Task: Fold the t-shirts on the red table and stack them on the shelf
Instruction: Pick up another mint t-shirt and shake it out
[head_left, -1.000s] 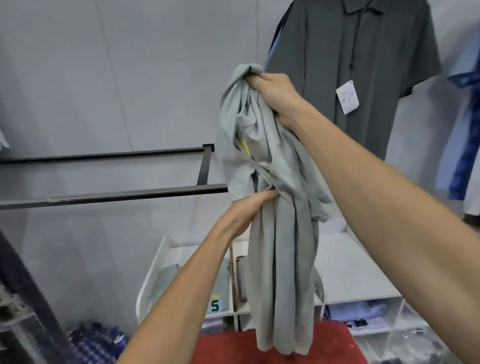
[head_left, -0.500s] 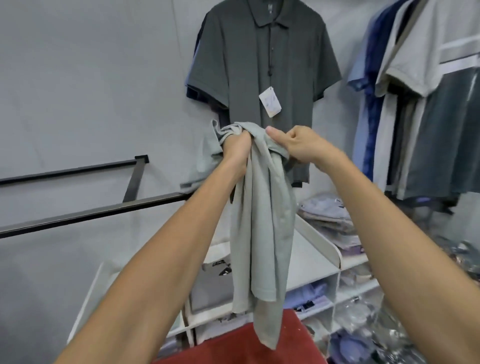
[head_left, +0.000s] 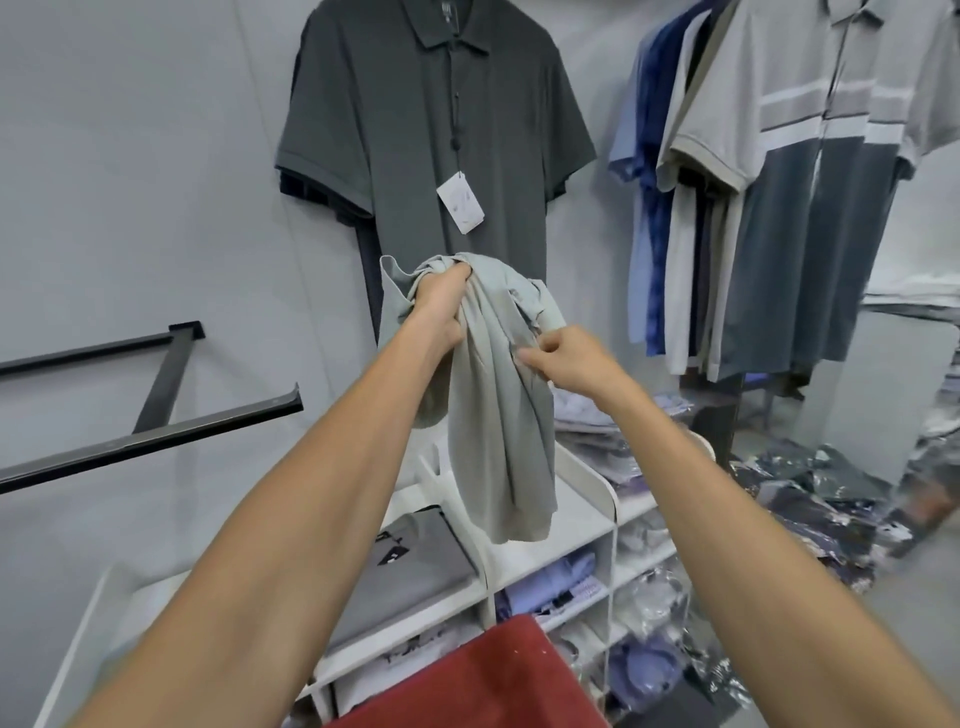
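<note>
The left hand (head_left: 439, 306) is clenching a bunch of the pale grey-green t-shirt (head_left: 498, 415) near its top, holding it up in the air. The right hand (head_left: 569, 361) is pinching a fold of the same cloth just beside and a little lower, fingers closed on the fabric. The shirt is hanging crumpled from both grips, its lower end dangling above the white shelf (head_left: 587, 525) (a folded grey shirt (head_left: 410, 566) is already lying in the left compartment). A corner of the red table (head_left: 483, 675) is showing below, between the forearms. Behind the hands a dark polo (head_left: 431, 130) with a tag (head_left: 461, 201) is hanging on the wall, and more shirts (head_left: 779, 182) are hanging to the right.
</note>
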